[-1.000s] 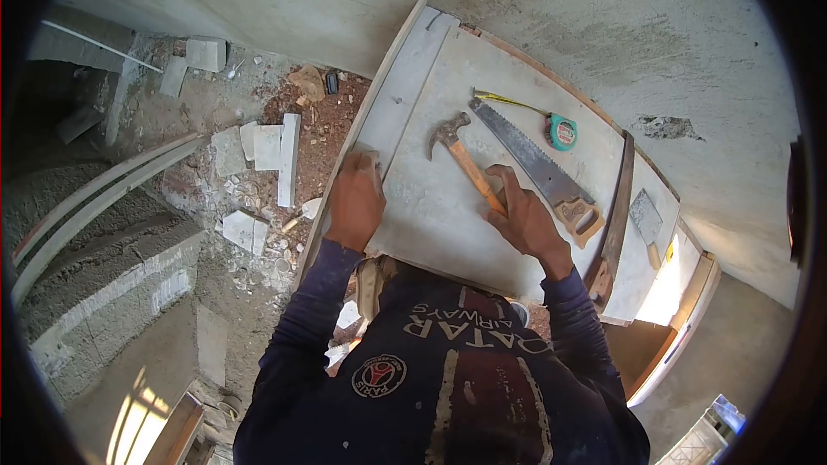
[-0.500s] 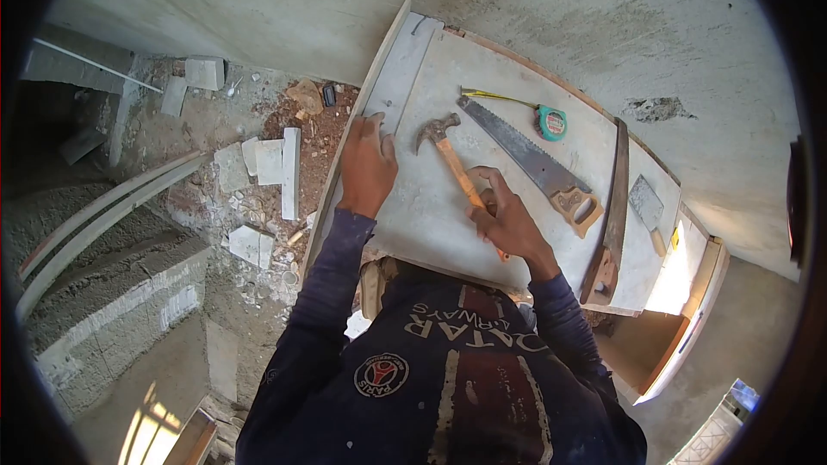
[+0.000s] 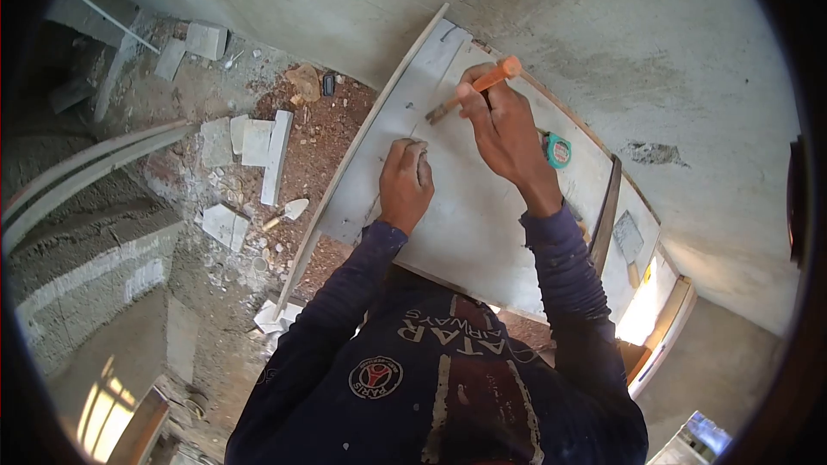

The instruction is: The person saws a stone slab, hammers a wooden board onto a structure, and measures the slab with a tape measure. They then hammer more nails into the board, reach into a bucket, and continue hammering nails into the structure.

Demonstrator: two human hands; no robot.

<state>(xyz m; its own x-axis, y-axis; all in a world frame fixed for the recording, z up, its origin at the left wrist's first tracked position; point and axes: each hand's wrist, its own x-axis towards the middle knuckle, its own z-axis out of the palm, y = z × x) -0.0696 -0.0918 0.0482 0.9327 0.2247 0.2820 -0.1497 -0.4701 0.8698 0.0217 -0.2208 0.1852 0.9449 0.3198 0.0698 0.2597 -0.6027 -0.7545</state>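
Note:
My right hand (image 3: 506,125) is wrapped round the orange handle of a hammer (image 3: 491,77), raised above the white board (image 3: 465,198). The hammer's head points down and left. Close to the strip along the board's left side, my left hand (image 3: 407,182) has its fingers curled together; what they hold, if anything, is too small to make out. Nails (image 3: 409,106) stand in that strip. A green tape measure (image 3: 558,151) lies right of my right hand. The handsaw beneath my right arm is mostly hidden.
Another saw (image 3: 606,207) and a flat trowel (image 3: 628,237) lie on the board's right part. A plaster wall (image 3: 603,34) rises behind. Left and below are a small trowel (image 3: 295,208), white offcuts (image 3: 276,158), rubble and a curved form (image 3: 103,159).
My right hand has lifted the hammer and moved up over the board. My left hand has shifted right and down, its fingers now curled tighter. The view has shifted slightly.

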